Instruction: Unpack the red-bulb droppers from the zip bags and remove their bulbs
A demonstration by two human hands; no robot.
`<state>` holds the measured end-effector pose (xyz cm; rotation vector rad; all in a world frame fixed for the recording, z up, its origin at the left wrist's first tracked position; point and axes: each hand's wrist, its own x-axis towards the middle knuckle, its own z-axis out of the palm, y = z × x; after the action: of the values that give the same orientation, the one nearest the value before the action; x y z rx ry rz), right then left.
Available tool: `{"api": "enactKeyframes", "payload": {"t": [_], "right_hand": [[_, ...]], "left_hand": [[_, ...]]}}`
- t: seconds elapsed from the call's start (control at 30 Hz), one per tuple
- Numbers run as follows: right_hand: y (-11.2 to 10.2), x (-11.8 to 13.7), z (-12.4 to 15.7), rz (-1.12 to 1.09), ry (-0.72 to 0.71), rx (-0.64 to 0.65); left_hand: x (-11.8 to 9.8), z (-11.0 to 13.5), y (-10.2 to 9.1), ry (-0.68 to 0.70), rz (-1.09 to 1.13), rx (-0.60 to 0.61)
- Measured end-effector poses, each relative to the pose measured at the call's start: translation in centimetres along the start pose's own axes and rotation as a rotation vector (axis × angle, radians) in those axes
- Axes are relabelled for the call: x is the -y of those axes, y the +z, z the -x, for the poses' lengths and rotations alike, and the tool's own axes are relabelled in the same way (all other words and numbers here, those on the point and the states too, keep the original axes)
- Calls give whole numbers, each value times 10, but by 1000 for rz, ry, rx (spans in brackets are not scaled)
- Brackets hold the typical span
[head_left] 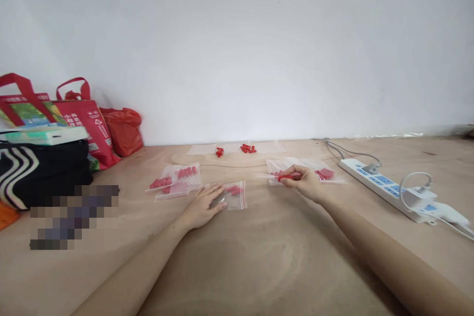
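My left hand lies flat, fingers stretched, on a small clear zip bag holding several red pieces. My right hand is pinched on a small red piece over a pile of clear bags with red pieces in them. To the left lies another pile of filled zip bags. Loose red pieces sit on flat clear bags near the wall.
A white power strip with plugs and cables lies at the right. Red shopping bags, a red plastic bag and a black striped bag stand at the left. The wooden table runs up to a white wall.
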<state>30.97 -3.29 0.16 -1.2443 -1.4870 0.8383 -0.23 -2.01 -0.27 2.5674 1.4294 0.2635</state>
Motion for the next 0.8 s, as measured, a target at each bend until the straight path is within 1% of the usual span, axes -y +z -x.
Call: {"api": "enactKeyframes", "payload": {"t": [0.07, 0.1, 0.17, 0.2, 0.23, 0.3, 0.37, 0.47, 0.57, 0.67, 0.73, 0.8], "right_hand": [[-2, 0, -7, 100, -4, -126], [0, -1, -11, 169, -22, -193], [12, -6, -18, 332, -112, -305], [20, -8, -21, 422, -183, -331], [30, -11, -24, 504, -248, -337], [48, -16, -29, 674, -325, -277], [64, -18, -32, 826, -343, -195], [77, -18, -33, 909, -342, -126], [81, -17, -31, 924, -337, -94], [80, -14, -28, 937, -322, -69], [78, -12, -24, 929, -333, -94], [76, -9, -19, 875, -358, -164]], "left_hand": [[-1, 0, 2, -23, -24, 31], [-1, 0, 2, -28, -33, 44], [-1, 0, 3, -30, -43, 58], [-2, 0, 4, -28, -47, 60], [-2, 0, 4, -26, -50, 60], [-1, 0, 3, -18, -54, 57], [-1, 0, 3, -3, -50, 47], [1, 0, 4, 11, -37, 23], [2, -1, 5, 10, -29, 16], [2, -1, 5, -2, -31, 18], [1, -1, 5, -16, -35, 26], [0, -1, 4, -22, -35, 39]]}}
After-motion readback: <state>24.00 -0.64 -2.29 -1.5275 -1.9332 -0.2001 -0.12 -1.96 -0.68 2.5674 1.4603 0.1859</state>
